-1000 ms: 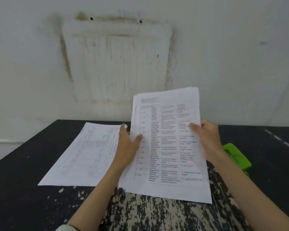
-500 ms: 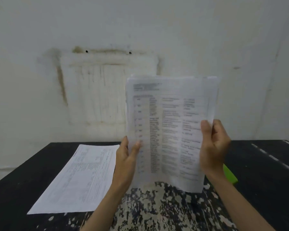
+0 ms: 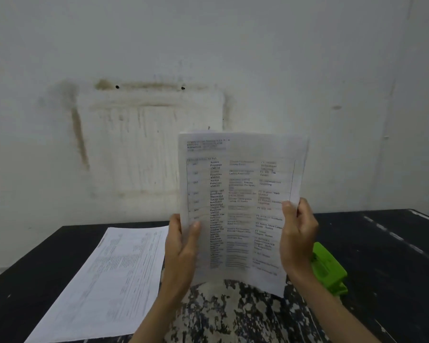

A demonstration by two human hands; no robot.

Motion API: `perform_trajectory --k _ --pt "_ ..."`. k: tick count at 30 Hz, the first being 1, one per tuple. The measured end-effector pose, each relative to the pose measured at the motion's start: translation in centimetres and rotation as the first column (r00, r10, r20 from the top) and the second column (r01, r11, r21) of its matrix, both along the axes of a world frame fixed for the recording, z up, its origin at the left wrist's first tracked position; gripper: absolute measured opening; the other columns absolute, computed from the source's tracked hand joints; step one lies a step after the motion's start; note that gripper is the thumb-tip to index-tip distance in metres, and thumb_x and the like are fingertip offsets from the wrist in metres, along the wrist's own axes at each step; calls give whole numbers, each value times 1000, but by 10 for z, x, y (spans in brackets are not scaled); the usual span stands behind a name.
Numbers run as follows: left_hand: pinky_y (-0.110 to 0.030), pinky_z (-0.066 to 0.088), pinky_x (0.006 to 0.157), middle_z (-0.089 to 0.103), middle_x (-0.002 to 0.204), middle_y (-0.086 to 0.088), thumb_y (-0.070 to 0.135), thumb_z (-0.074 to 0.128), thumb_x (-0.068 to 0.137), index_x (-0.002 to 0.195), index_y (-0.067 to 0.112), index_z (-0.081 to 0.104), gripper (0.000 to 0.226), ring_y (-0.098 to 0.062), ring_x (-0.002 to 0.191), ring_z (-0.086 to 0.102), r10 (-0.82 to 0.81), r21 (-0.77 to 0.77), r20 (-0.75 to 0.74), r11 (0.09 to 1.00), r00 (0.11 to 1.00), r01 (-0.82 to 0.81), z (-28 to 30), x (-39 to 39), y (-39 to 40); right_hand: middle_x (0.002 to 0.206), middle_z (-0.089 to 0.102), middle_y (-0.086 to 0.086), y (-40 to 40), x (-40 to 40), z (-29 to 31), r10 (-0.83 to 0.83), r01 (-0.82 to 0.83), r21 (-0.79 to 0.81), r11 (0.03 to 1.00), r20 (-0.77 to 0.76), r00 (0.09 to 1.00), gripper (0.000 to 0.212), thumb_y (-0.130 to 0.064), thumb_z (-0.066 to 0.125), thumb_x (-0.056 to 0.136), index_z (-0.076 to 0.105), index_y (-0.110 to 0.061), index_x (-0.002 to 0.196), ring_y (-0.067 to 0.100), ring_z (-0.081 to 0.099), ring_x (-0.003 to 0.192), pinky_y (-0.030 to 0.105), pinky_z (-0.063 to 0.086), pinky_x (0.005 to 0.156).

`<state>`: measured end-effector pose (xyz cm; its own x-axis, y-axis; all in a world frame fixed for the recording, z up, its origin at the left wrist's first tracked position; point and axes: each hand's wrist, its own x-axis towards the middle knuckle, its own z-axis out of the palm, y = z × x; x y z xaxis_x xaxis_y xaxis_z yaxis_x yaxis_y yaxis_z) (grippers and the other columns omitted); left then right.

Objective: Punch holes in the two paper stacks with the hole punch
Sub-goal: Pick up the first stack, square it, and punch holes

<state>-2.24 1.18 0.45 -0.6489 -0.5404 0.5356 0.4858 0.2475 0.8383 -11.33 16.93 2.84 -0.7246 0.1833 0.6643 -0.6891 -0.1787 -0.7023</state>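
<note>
I hold one paper stack (image 3: 238, 194) upright in front of me, its printed table facing me and its bottom edge just above the table. My left hand (image 3: 181, 248) grips its left edge and my right hand (image 3: 297, 238) grips its right edge. The second paper stack (image 3: 109, 280) lies flat on the black table (image 3: 394, 268) to the left. The green hole punch (image 3: 328, 268) sits on the table to the right, partly hidden behind my right hand.
A stained white wall (image 3: 208, 70) rises close behind the table's far edge. The table's near middle has worn, speckled paint (image 3: 233, 318). White scuff lines mark the table's right side.
Both hands have lifted the stack off the table and tipped it upright. Between half a second ago and now it sits slightly lower.
</note>
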Motion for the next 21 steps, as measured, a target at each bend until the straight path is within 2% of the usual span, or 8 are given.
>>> perform_trajectory --k 3,5,7,9,11,14,18,21 --pt "-20 56 62 71 96 11 31 56 84 101 25 55 18 -11 85 70 -57 41 15 998 998 56 0 -1 -7 59 48 2 0 -5 -10 -2 3 -6 1000 88 996 28 -4 42 93 44 -10 66 5 42 48 22 39 43" --pt "-21 57 63 73 99 9 33 62 77 105 25 58 30 -10 87 71 -120 80 63 990 991 115 -4 -3 -9 59 49 -2 -1 -5 -20 9 -11 9 1000 137 991 32 -2 40 94 46 -14 64 3 42 47 19 37 43" --pt "-22 57 63 74 98 5 29 66 73 104 21 63 32 -13 86 71 -161 116 107 982 981 149 -8 -4 -10 71 61 -3 -3 -4 -29 42 -49 38 998 166 985 28 -3 37 95 57 -14 78 -1 56 56 15 45 48" --pt "-22 57 61 75 96 2 27 68 72 100 18 66 30 -15 84 72 -188 136 136 976 973 170 -10 -4 -12 79 65 -3 -2 -2 -33 50 -59 52 997 160 986 25 -3 36 96 59 -10 89 -3 61 64 13 50 53" --pt "-21 56 59 76 93 3 29 68 71 98 19 68 29 -15 82 73 -217 146 166 970 962 194 -9 -4 -15 74 63 -5 1 -1 -34 35 -45 69 997 131 991 26 -3 36 97 56 -12 82 -3 59 60 14 49 50" --pt "-20 57 59 76 92 6 34 70 66 96 23 69 31 -14 83 72 -260 150 252 962 932 228 -13 -3 -16 72 62 0 2 2 -43 44 -65 125 990 166 985 24 -5 35 98 53 -6 82 4 57 58 27 50 51" --pt "-36 59 76 75 99 5 34 74 66 102 25 67 38 -16 90 71 -266 111 340 964 902 242 -22 -3 -15 85 65 9 3 7 -65 77 -125 188 974 246 966 20 -6 36 98 55 0 92 21 63 76 39 54 61" --pt "-34 60 72 75 98 6 34 74 67 102 24 67 37 -17 90 72 -245 76 348 969 905 233 -23 -2 -16 85 65 14 7 7 -68 89 -148 202 968 272 958 18 -6 43 96 59 -1 90 34 62 80 50 53 68"
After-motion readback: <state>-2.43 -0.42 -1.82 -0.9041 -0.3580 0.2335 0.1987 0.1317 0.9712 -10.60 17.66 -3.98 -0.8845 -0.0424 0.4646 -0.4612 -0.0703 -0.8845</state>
